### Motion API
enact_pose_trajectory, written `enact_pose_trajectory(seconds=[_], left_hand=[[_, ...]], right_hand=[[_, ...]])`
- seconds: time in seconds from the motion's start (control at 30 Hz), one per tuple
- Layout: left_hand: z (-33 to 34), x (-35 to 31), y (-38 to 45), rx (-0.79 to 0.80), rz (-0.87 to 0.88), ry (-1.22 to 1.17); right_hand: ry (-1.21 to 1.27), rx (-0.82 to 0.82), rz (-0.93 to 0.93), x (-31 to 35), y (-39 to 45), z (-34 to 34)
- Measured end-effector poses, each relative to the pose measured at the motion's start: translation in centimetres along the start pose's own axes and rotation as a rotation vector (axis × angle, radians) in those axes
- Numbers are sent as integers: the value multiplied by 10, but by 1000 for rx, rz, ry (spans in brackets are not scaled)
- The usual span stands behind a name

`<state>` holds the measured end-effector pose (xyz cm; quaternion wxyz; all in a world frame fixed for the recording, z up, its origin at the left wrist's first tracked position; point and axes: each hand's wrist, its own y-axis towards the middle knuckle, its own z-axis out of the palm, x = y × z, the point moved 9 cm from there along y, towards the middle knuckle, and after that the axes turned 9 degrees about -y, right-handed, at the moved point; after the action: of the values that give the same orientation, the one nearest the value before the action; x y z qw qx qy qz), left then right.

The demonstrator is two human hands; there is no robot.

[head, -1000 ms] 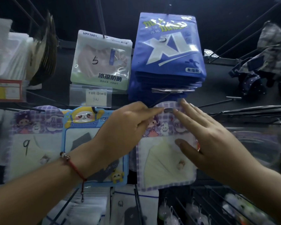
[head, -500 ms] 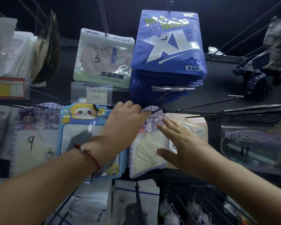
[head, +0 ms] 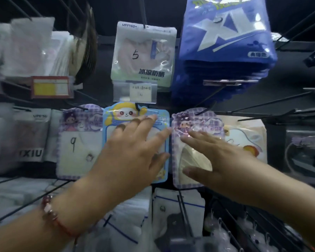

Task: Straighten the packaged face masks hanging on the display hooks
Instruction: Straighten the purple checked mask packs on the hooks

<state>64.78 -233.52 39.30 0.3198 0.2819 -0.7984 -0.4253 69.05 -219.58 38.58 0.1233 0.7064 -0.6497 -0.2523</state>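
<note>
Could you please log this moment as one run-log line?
left hand: flat on blue mask pack | right hand: flat on purple checked mask pack | both packs hang on hooks

Middle row packed edge to edge: purple checked pack (head: 195,148), blue cartoon pack (head: 135,124) and numbered pack (head: 78,142) leave no gaps. Bare hooks (head: 262,102) jut out at right, open dark space around them. Blue XL stack (head: 224,51) overhangs above.

Dark display rack (head: 105,91) of wire hooks (head: 262,103), hung mask packets (head: 144,55).
</note>
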Motion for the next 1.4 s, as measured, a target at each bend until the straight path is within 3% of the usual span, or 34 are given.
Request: enact_pose_trajectory(seconds=[0.13, 0.43, 0.57, 0.67, 0.83, 1.0, 1.13, 1.27, 1.4], left_hand=[[-14, 55, -38, 85, -122, -17], [-7, 180, -83, 397, -300, 103], [9, 221, -98, 427, -350, 1], [30, 249, -109, 435, -491, -298], [46, 263, -111, 229, -548, -768], [47, 271, -108, 79, -588, -957], [33, 278, -111, -15, -586, -991], [18, 287, -112, -97, -592, -1028], [12, 298, -109, -140, -638, -1229]], right_hand=[[-15, 16, -52, 47, 11, 0], [33, -118, -96, 148, 62, -3], [68, -136, -73, 185, 82, 4], [127, -113, 53, 191, 97, 15], [272, -124, 299, 181, 118, 34], [427, -145, 474, 172, 133, 46], [577, -282, 478, 168, 132, 38], [515, -379, 469, 169, 125, 30], [498, -438, 439, 170, 119, 21]])
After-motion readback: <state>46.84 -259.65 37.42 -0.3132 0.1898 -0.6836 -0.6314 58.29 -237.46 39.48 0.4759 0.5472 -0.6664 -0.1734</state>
